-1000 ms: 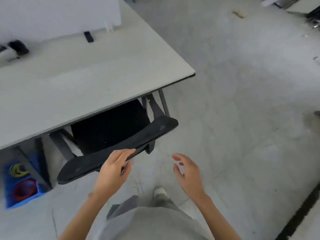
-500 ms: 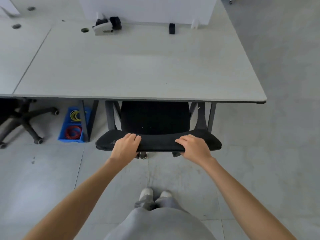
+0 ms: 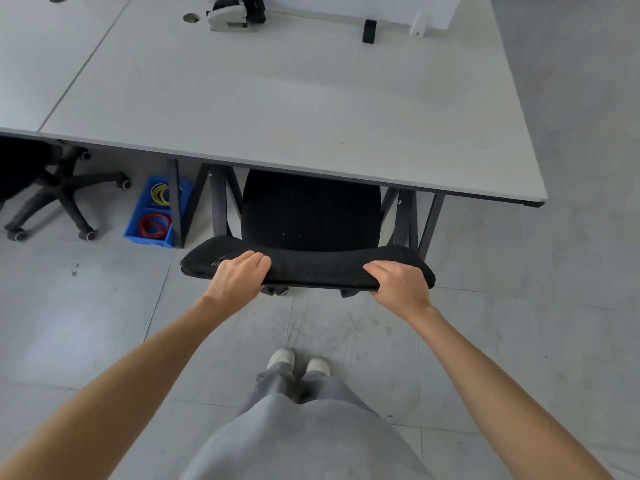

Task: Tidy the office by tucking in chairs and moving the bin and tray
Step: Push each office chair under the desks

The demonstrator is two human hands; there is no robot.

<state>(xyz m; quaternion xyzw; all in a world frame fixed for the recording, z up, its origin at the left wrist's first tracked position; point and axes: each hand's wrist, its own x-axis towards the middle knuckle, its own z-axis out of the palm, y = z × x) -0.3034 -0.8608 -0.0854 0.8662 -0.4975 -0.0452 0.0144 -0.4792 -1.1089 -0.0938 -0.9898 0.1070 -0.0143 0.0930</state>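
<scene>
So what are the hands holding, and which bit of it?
Both hands, left hand and right hand, grip the top edge of the black mesh office chair's backrest, one toward each end.

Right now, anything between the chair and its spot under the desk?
Nothing visible. Both hands, left hand and right hand, grip the chair backrest; its seat already sits between the desk legs. The blue bin lies left, outside them.

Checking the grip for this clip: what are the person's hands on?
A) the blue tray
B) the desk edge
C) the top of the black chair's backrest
C: the left hand and right hand both curl over the top of the black chair's backrest.
</scene>
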